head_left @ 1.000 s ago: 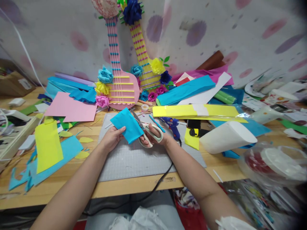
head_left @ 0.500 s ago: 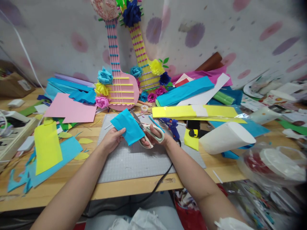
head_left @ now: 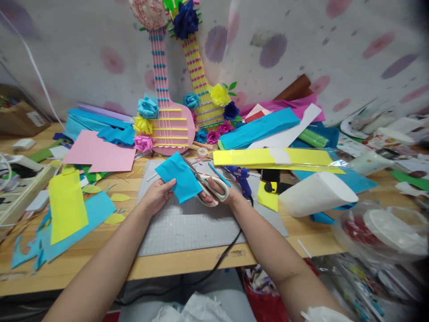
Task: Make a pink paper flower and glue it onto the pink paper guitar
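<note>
My left hand (head_left: 158,195) pinches the left edge of a blue paper rectangle (head_left: 179,178), tilted above the grey cutting mat (head_left: 187,232). In my right hand (head_left: 217,191) are white-handled scissors (head_left: 221,189), fingers through the loops. Their blades lie along the paper's upper right edge; the lower blade is partly hidden by the paper, so I cannot tell how far it cuts in. A thin blue strip (head_left: 218,173) and a blue glue gun (head_left: 241,179) lie just beyond my right hand.
Pink and yellow paper guitars (head_left: 172,127) with paper flowers lean on the wall behind the mat. Yellow sheets (head_left: 69,203) and blue scraps lie left. A white roll (head_left: 318,194) and a bagged container (head_left: 385,228) stand right. A black cable (head_left: 228,248) crosses the table's front edge.
The scissors' handles have drawn closer together and the blades have narrowed along the paper's edge. My left hand and the paper are almost where they were.
</note>
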{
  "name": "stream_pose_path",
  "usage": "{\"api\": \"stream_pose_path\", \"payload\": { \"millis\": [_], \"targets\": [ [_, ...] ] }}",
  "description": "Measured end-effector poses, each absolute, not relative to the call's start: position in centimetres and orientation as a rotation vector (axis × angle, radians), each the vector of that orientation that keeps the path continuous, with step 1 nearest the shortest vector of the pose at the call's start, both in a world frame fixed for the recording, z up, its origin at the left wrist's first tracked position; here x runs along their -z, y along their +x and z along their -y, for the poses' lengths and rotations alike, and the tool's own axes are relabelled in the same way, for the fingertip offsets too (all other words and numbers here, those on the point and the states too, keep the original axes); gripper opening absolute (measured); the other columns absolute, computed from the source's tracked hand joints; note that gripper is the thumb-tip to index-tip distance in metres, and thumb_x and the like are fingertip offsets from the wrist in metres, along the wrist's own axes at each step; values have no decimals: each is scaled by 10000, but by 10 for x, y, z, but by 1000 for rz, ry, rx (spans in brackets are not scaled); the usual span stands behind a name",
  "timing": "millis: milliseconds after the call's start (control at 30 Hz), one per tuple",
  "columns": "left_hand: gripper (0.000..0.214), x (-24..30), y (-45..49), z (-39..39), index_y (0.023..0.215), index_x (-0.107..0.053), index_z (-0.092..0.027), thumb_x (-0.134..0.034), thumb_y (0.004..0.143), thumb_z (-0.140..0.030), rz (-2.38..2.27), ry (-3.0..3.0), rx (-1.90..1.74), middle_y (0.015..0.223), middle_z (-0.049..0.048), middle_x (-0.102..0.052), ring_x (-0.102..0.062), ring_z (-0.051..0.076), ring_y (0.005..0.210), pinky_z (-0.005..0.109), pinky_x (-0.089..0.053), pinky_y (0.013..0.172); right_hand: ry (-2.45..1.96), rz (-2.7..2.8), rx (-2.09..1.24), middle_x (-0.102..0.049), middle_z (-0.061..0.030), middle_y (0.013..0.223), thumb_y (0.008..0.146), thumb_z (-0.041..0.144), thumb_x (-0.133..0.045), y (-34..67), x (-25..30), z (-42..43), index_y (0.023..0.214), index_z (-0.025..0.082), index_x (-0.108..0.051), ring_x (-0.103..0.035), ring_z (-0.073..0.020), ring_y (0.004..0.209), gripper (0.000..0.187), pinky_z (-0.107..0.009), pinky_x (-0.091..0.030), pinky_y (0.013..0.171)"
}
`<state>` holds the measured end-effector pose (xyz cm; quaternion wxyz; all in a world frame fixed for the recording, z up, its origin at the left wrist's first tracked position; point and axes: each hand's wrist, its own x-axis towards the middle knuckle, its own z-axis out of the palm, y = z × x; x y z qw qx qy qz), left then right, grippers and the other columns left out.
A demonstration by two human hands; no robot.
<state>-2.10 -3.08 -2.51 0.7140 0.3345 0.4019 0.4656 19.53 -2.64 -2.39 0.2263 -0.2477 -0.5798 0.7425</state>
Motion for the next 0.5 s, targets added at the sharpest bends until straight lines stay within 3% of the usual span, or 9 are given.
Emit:
{"api": "stream_pose_path", "payload": {
  "millis": [500],
  "targets": [
    [365, 23, -21, 31, 912, -651, -130, -766, 603, -285, -920, 772, -1036, 901, 104, -720, -681, 238, 794, 357, -548, 740, -719, 1479, -2097, -385, 72, 443, 620, 787, -479, 198, 18, 29, 695, 209, -463, -298, -67, 352, 584, -225, -195, 347]
  ]
}}
